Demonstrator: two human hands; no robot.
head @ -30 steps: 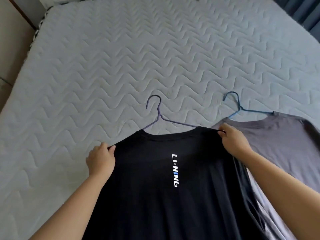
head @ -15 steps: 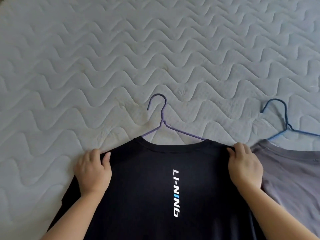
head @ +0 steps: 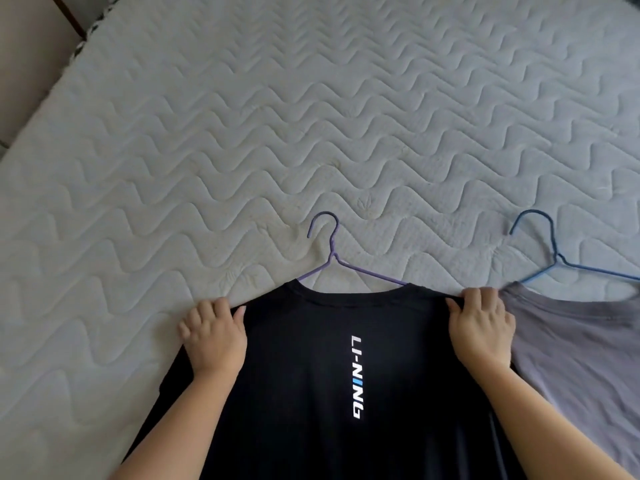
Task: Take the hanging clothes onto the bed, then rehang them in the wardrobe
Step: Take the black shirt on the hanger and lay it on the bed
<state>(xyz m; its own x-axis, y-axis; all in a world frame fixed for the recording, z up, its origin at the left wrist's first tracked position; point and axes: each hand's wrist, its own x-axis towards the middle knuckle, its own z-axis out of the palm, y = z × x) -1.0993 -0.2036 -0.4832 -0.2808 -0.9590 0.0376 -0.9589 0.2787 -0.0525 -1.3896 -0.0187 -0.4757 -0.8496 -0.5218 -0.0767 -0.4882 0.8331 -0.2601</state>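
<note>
I see the left hand [head: 213, 336] knuckles-up on the left shoulder of the black T-shirt [head: 304, 403]. Its fingers curl over the shoulder edge and the thumb lies on top of the cloth, so it pinches the fabric there. The right hand [head: 481, 332] mirrors it on the other shoulder, with fingers bent over the seam edge and the thumb pointing inward, gripping the cloth. Both forearms come in bare from the bottom of my view and angle up towards the collar with fairly straight wrists. The hands are well apart, with the full width of the shirt spread between them.

The shirt lies flat on the quilted white mattress [head: 311, 133], collar away from me. White and blue LI-NING lettering [head: 356, 375] runs down its middle. A purple wire hanger [head: 332, 251] sits inside the neck, and its hook rests on the mattress beyond the collar.

Just beside the right hand a grey T-shirt [head: 571, 358] lies on a blue wire hanger [head: 556, 254], also flat on the mattress with its hook away from me. I cannot tell whether its edge overlaps the black shirt or only touches it. Its far side runs out of my view. At the far left, past the mattress edge, I can make out a beige surface [head: 20, 64]
</note>
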